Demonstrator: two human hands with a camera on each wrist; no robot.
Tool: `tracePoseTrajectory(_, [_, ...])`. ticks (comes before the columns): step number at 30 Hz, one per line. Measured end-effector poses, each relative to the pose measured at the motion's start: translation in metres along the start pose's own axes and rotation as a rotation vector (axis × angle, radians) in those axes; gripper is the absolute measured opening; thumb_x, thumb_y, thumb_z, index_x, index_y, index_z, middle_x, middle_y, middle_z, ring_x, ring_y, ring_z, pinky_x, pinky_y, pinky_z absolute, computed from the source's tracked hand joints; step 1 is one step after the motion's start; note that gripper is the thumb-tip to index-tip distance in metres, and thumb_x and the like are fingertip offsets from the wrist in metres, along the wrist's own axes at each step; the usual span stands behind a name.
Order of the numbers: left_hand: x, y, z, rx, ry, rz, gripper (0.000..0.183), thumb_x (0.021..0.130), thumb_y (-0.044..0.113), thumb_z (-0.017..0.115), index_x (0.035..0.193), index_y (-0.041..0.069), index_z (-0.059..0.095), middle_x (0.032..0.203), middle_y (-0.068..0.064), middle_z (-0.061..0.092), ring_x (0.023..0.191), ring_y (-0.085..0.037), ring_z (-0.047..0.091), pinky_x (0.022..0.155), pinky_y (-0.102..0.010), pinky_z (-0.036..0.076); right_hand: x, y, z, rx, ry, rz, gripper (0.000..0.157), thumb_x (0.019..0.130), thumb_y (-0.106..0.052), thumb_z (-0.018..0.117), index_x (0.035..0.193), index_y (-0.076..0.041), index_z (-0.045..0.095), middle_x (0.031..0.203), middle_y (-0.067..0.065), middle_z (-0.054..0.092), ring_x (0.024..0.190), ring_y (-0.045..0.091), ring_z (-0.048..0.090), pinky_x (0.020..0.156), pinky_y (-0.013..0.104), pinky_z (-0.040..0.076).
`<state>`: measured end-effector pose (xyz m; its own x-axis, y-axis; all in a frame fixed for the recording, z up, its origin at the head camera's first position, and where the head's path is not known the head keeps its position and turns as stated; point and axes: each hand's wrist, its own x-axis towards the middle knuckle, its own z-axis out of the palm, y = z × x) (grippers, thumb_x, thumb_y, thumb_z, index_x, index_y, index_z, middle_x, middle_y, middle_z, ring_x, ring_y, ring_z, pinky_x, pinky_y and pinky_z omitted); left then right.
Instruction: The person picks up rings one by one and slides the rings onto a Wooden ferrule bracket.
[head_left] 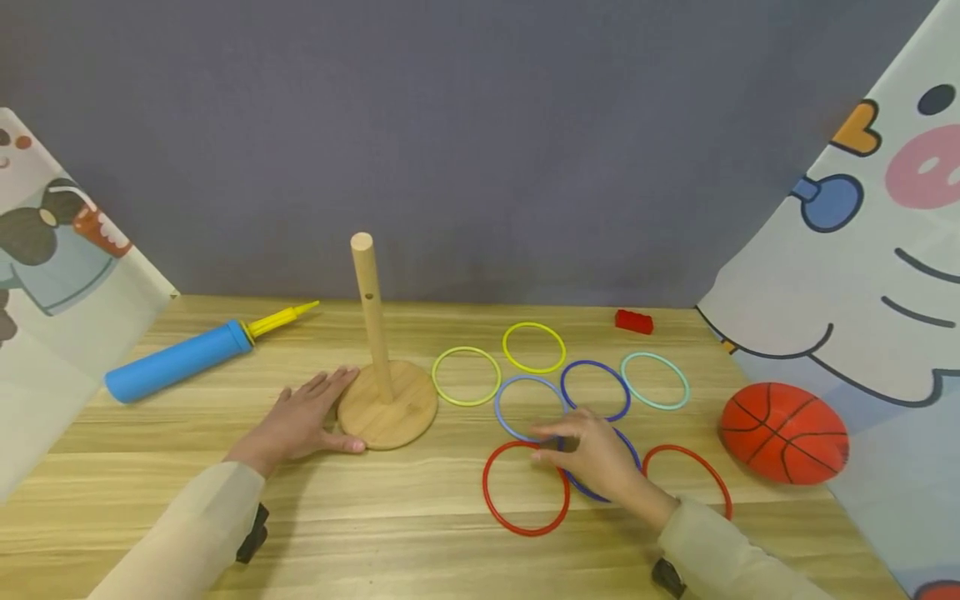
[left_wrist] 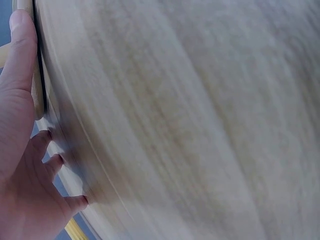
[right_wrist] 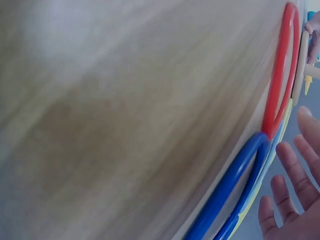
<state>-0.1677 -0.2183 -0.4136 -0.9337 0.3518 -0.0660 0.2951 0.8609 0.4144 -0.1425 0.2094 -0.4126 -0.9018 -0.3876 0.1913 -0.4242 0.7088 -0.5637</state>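
Observation:
A round wooden base (head_left: pixel 411 414) carries an upright wooden peg (head_left: pixel 372 312). My left hand (head_left: pixel 303 422) rests at the base's left side, thumb touching its near rim and straight fingers spread along its far-left edge. In the left wrist view the other fingertips (left_wrist: pixel 80 201) come down at the table. My right hand (head_left: pixel 596 454) hovers over the rings, fingers loosely bent and nothing between them. Below it lie a red ring (head_left: pixel 517 532), a light blue ring (head_left: pixel 498 406) and a dark blue ring (head_left: pixel 632 447), partly hidden by the hand.
Farther back lie a yellow-green ring (head_left: pixel 467 405), a yellow ring (head_left: pixel 533 324), another dark blue ring (head_left: pixel 592 362) and a mint ring (head_left: pixel 655 354). A second red ring (head_left: pixel 678 447) is partly under the right sleeve. A blue pump (head_left: pixel 180 361), red block (head_left: pixel 633 322) and basketball (head_left: pixel 783 433) stand around.

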Motion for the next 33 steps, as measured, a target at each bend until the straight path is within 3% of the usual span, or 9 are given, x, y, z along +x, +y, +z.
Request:
tracePoseTrajectory(8, [0.0, -0.001, 0.0, -0.014, -0.001, -0.001, 0.119, 0.075, 0.066, 0.079, 0.16, 0.004, 0.024, 0.163, -0.026, 0.023, 0.146, -0.055, 0.023, 0.107, -0.082, 0.013, 0.002, -0.001, 0.001, -0.041, -0.002, -0.018, 0.028, 0.08, -0.033, 0.087, 0.105, -0.023, 0.082, 0.094, -0.014, 0.075, 0.085, 0.011, 0.062, 0.064, 0.024, 0.048])
tracePoseTrajectory(11, [-0.001, 0.0, 0.0, -0.01, -0.004, 0.0, 0.118, 0.075, 0.066, 0.078, 0.16, 0.004, 0.024, 0.163, -0.026, 0.022, 0.146, -0.055, 0.023, 0.107, -0.082, 0.013, 0.003, -0.003, 0.002, -0.067, -0.002, -0.028, 0.027, 0.079, -0.032, 0.088, 0.103, -0.022, 0.083, 0.096, -0.012, 0.076, 0.091, 0.015, 0.068, 0.086, 0.036, 0.056])
tracePoseTrajectory(15, [-0.001, 0.001, -0.001, -0.01, -0.006, 0.003, 0.118, 0.076, 0.065, 0.078, 0.16, 0.004, 0.024, 0.163, -0.026, 0.023, 0.145, -0.055, 0.023, 0.106, -0.082, 0.014, 0.003, -0.004, 0.003, -0.117, 0.018, -0.014, 0.023, 0.077, -0.031, 0.089, 0.097, -0.022, 0.083, 0.094, -0.012, 0.077, 0.105, 0.024, 0.071, 0.111, 0.051, 0.041])
tracePoseTrajectory(20, [-0.002, 0.003, -0.002, -0.021, -0.013, -0.004, 0.117, 0.076, 0.064, 0.079, 0.16, 0.004, 0.023, 0.164, -0.026, 0.021, 0.146, -0.054, 0.022, 0.107, -0.082, 0.012, 0.003, -0.003, 0.004, -0.136, 0.037, 0.011, 0.016, 0.075, -0.029, 0.091, 0.089, -0.024, 0.083, 0.083, -0.019, 0.072, 0.093, 0.018, 0.07, 0.1, 0.048, 0.051])
tracePoseTrajectory(24, [-0.002, 0.005, -0.003, -0.016, -0.012, -0.002, 0.117, 0.076, 0.062, 0.081, 0.16, 0.003, 0.024, 0.163, -0.027, 0.022, 0.145, -0.055, 0.023, 0.106, -0.082, 0.014, 0.003, -0.002, 0.004, -0.132, 0.027, -0.006, 0.015, 0.075, -0.026, 0.091, 0.088, -0.023, 0.083, 0.079, -0.02, 0.071, 0.089, 0.016, 0.071, 0.108, 0.052, 0.044])
tracePoseTrajectory(26, [-0.002, 0.006, -0.003, -0.012, -0.015, -0.004, 0.117, 0.076, 0.062, 0.08, 0.16, 0.003, 0.024, 0.164, -0.026, 0.022, 0.146, -0.054, 0.023, 0.107, -0.082, 0.014, 0.002, -0.004, 0.005, -0.142, 0.026, 0.004, 0.015, 0.075, -0.028, 0.091, 0.087, -0.025, 0.083, 0.08, -0.021, 0.072, 0.094, 0.019, 0.072, 0.106, 0.052, 0.046])
tracePoseTrajectory(30, [-0.002, 0.004, -0.002, -0.019, -0.01, 0.0, 0.118, 0.076, 0.063, 0.08, 0.16, 0.003, 0.024, 0.164, -0.026, 0.022, 0.146, -0.055, 0.023, 0.106, -0.082, 0.013, 0.003, -0.008, 0.007, -0.151, 0.016, 0.013, 0.016, 0.074, -0.032, 0.091, 0.087, -0.027, 0.083, 0.082, -0.021, 0.071, 0.089, 0.014, 0.069, 0.082, 0.035, 0.055])
tracePoseTrajectory(33, [-0.001, 0.0, 0.0, -0.028, -0.004, 0.003, 0.119, 0.075, 0.067, 0.078, 0.161, 0.005, 0.024, 0.164, -0.026, 0.021, 0.146, -0.054, 0.022, 0.107, -0.082, 0.011, 0.004, -0.01, 0.008, -0.121, 0.0, -0.013, 0.018, 0.075, -0.03, 0.09, 0.089, -0.021, 0.083, 0.078, -0.016, 0.069, 0.074, 0.006, 0.06, 0.064, 0.024, 0.049])
